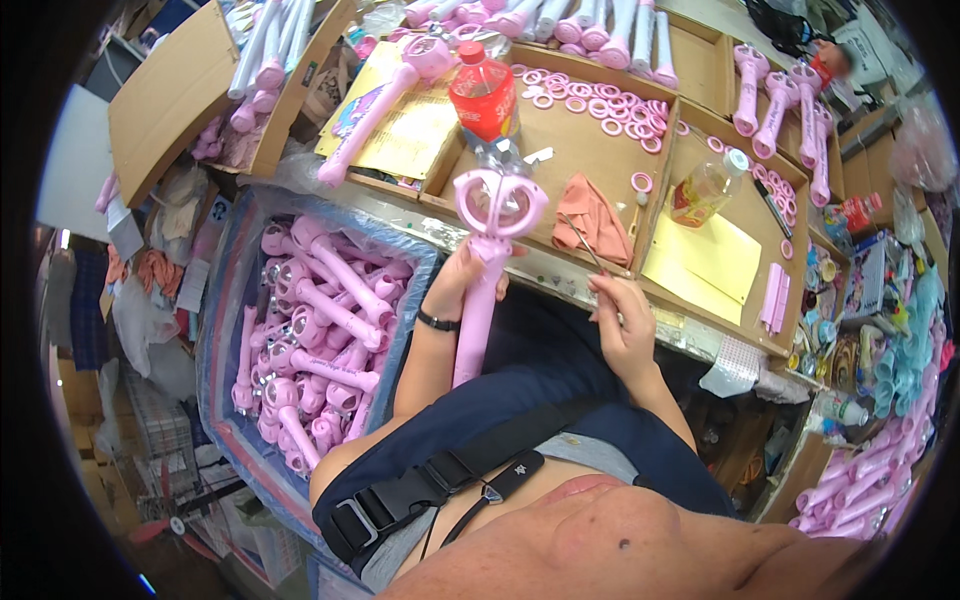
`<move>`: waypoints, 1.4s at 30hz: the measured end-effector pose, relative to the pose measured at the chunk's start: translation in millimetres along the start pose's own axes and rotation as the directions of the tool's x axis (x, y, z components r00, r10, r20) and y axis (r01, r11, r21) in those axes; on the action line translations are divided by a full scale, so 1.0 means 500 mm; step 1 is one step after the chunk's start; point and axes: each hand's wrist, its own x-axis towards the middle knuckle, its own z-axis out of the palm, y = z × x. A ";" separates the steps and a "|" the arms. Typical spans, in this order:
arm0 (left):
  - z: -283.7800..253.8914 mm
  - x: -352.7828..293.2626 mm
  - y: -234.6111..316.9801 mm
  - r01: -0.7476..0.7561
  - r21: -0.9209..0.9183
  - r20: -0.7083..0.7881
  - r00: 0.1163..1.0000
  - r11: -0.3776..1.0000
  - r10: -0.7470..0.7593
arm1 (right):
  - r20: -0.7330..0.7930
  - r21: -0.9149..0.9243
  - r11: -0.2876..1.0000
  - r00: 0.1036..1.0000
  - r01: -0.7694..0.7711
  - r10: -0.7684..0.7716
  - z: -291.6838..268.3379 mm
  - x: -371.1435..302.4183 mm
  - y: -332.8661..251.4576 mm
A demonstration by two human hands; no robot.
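Observation:
My left hand (462,275) is closed around the handle of a pink toy wand (481,310). The wand stands upright in front of me, its round head with a clear centre and silver crown-like top pointing away. My right hand (625,325), to the right of the wand, pinches a thin, dark, stick-like tool (582,243); its exact kind is unclear. The tool's far end reaches over a crumpled orange cloth (597,225) at the table's near edge.
A blue-rimmed bin (225,300) full of pink wands stands at my left. Cardboard trays (560,130) on the table hold pink rings (610,105), a red-labelled bottle (483,100), a bottle of yellowish liquid (708,188) and yellow paper (700,265). More wands (770,110) lie at the far side.

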 end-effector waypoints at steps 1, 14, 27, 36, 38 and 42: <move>-0.005 -0.018 0.004 0.011 0.041 -0.030 1.000 0.999 -0.010 | -0.016 0.018 1.000 1.000 -0.009 0.010 -0.003 -0.006 0.006; 0.007 -0.004 0.057 -0.163 0.115 -0.010 0.986 0.980 0.165 | 0.012 0.097 0.988 0.993 -0.116 0.116 0.010 0.001 0.006; 0.068 0.020 0.068 -0.149 0.086 0.062 0.988 0.985 0.144 | 0.107 0.680 0.698 0.972 -0.224 0.207 0.099 0.174 0.004; 0.057 0.083 0.064 -0.456 0.106 -0.005 0.889 0.884 0.459 | 0.498 0.227 0.884 0.828 -0.410 0.256 0.171 -0.045 0.020; 0.061 0.104 0.081 -0.501 -0.062 0.071 0.860 0.863 0.505 | 0.539 0.193 0.849 0.776 -0.492 0.327 0.162 -0.047 0.027; 0.077 0.109 0.093 -0.429 -0.055 -0.038 0.903 0.902 0.427 | 0.600 0.226 0.743 0.691 -0.631 0.404 0.145 -0.040 0.026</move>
